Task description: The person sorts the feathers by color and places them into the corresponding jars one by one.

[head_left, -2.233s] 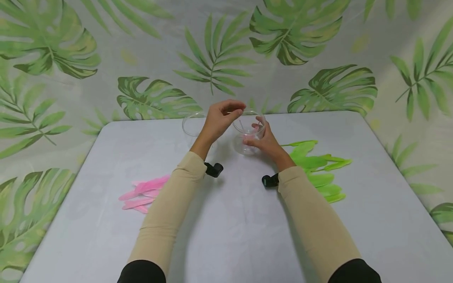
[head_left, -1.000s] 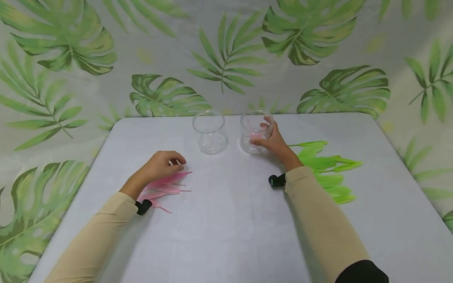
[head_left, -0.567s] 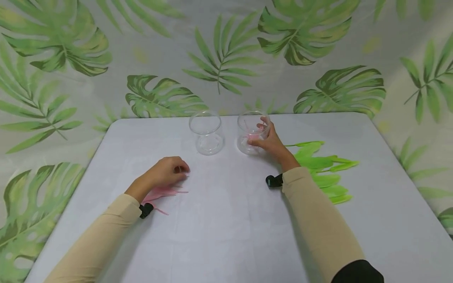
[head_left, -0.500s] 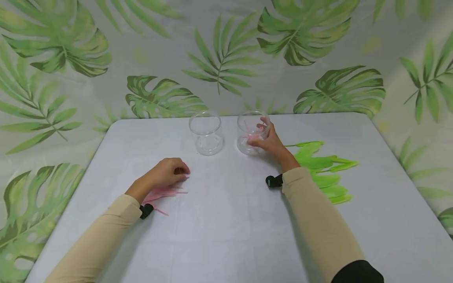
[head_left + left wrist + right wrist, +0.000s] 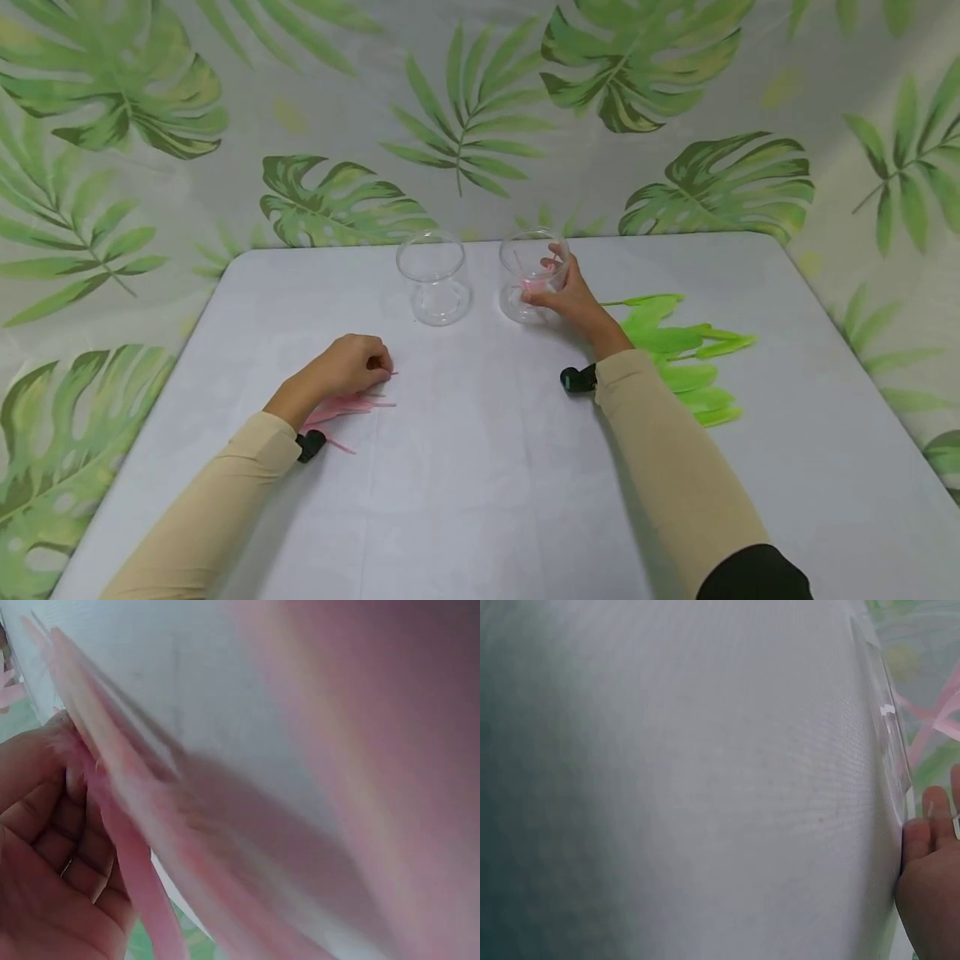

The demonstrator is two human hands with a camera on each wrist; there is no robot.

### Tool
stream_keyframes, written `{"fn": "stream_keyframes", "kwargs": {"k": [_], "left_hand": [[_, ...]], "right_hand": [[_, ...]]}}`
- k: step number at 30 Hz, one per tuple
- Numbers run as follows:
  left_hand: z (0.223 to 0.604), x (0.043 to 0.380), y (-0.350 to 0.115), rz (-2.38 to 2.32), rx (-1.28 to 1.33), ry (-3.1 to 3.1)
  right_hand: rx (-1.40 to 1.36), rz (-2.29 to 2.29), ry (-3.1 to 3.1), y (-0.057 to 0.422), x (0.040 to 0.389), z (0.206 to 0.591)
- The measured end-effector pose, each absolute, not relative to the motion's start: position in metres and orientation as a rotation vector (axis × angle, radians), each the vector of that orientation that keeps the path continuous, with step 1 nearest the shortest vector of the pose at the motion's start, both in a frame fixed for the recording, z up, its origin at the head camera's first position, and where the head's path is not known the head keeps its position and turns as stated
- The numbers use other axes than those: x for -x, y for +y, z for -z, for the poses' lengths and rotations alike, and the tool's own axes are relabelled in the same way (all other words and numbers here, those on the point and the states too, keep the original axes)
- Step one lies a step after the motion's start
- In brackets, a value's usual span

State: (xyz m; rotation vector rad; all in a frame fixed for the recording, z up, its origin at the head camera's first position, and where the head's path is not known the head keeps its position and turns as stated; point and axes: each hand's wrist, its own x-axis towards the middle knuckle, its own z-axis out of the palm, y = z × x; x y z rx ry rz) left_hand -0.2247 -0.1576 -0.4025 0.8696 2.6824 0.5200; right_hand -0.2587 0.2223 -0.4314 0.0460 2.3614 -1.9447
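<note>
My left hand (image 5: 345,367) is over the pink feathers (image 5: 341,407) at the table's left. Its thumb and fingers pinch a pink feather (image 5: 139,877), whose quill tip pokes out past the fingertips in the head view. My right hand (image 5: 577,304) grips the right-hand clear glass jar (image 5: 516,310) from its right side, thumb in front and fingers behind. Several pink feather pieces (image 5: 534,285) show inside that jar. In the right wrist view only part of the hand and the jar's edge appear, at the far right.
A second clear jar (image 5: 441,304) stands just left of the gripped one, with nothing seen inside. Green feathers (image 5: 678,342) lie fanned out beside my right forearm. White cloth covers the table (image 5: 465,467), and a leaf-print sheet (image 5: 480,100) hangs behind it.
My left hand came away from the right jar's rim, moved down-left to the pink feathers, and its fingers closed on one. The right hand keeps its hold on the jar.
</note>
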Motion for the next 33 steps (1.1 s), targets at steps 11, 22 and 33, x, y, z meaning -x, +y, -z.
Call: {"fn": "stream_keyframes", "kwargs": {"k": [11,22,33], "left_hand": [[0.399,0.227,-0.157,-0.454,-0.839,2.657],[0.384,0.234,-0.160,-0.648,-0.957,2.765],[0.374,0.235,-0.155,-0.704,-1.035,2.766]], "right_hand": [[-0.044,1.939,2.359,0.224,0.257,0.431],[-0.052,1.946,2.356,0.220,0.258,0.431],[-0.061,1.953,2.351,0.221,0.257,0.430]]}}
